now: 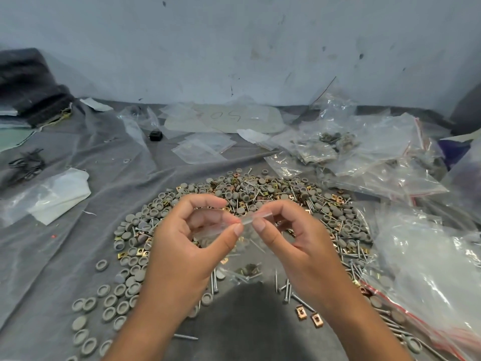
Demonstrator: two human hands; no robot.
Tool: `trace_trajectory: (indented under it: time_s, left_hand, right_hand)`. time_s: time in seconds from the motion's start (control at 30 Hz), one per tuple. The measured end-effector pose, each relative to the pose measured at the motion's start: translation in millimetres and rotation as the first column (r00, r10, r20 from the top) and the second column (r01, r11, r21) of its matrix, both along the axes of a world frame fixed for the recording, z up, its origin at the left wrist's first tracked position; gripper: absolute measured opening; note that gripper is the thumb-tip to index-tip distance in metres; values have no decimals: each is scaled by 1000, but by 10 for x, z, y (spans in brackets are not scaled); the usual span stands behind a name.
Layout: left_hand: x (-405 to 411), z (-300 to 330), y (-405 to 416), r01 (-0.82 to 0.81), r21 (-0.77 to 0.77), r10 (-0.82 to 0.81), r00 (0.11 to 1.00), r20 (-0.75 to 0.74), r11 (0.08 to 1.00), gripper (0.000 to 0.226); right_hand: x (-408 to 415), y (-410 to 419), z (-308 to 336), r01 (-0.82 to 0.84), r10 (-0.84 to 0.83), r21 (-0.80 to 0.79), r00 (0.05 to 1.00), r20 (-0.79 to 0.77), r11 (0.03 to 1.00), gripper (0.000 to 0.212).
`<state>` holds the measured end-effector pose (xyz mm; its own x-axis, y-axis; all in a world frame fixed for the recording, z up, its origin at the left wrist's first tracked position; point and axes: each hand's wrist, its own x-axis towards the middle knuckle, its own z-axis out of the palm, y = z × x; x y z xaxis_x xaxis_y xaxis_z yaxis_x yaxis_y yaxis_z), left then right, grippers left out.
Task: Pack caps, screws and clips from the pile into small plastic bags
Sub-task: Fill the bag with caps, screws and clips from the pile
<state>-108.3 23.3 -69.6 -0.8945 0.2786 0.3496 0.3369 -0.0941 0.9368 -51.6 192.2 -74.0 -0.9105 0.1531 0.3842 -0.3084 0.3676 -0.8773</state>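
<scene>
1. While both hands hover above the middle of the heap, the left hand [182, 246] and the right hand [294, 243] hold one small clear plastic bag [223, 225] between them, each pinching its top edge with thumb and forefinger; the other fingers [205, 201] curl loosely above it. Such a two-sided pinch, I judge, serves to rub the mouth open or press its strip shut; which of the two I cannot tell.
2. Held up off the grey cloth-covered desk [78, 246], the bag hangs free, so that whatever lies inside drops to its bottom; its contents are too faint to make out.
3. Directly below lies the pile of round grey plastic caps, silver metal screws and brass-coloured metal clips [260, 199], spread in a wide ring around the hands, probably so that every kind is within easy reach.
4. More caps [109, 300] lie scattered singly at the near left, and two clips [308, 315] sit near the right wrist, apart from the heap.
5. Flat empty clear bags [205, 148] wait beyond the pile, well apart from the hands, as a supply.
6. Filled bags in a crumpled clear heap [364, 152] sit at the far right, seemingly the place for finished packs, while a large clear bag with a red strip [429, 277] lies at the near right.
</scene>
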Motion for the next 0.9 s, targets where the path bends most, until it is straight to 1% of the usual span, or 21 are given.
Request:
trace_trajectory:
  time_s: [0.13, 0.3, 0.47, 0.57, 0.63, 0.77, 0.9]
  left_hand:
    - [-5, -10, 5, 9, -25, -10, 1000, -16, 1000, 37]
    - [-6, -4, -2, 13, -27, -14, 1000, -16, 1000, 36]
    - [-43, 2, -35, -5, -9, 5, 999, 44, 1000, 43]
    - [-73, -15, -61, -19, -7, 19, 999, 42, 1000, 46]
    - [-91, -20, -76, -30, -21, 31, 999, 43, 999, 46]
    - [-106, -47, -62, -28, -53, 30, 999, 37, 998, 42]
    - [-111, -69, -47, -42, -72, 43, 999, 15, 997, 35]
  right_hand:
    - [-10, -10, -16, 28, -26, 33, 997, -76, 999, 9]
    - [8, 20, -17, -37, 36, -30, 998, -47, 999, 7]
    - [4, 46, -9, -11, 10, -5, 998, -55, 1000, 9]
    - [0, 83, -20, 23, -25, -45, 998, -62, 999, 6]
    - [-1, 119, -18, 45, -50, -70, 996, -78, 997, 6]
    - [-3, 144, -6, 83, -86, -45, 993, -76, 996, 7]
    - [9, 178, 3, 79, -79, -9, 997, -11, 997, 7]
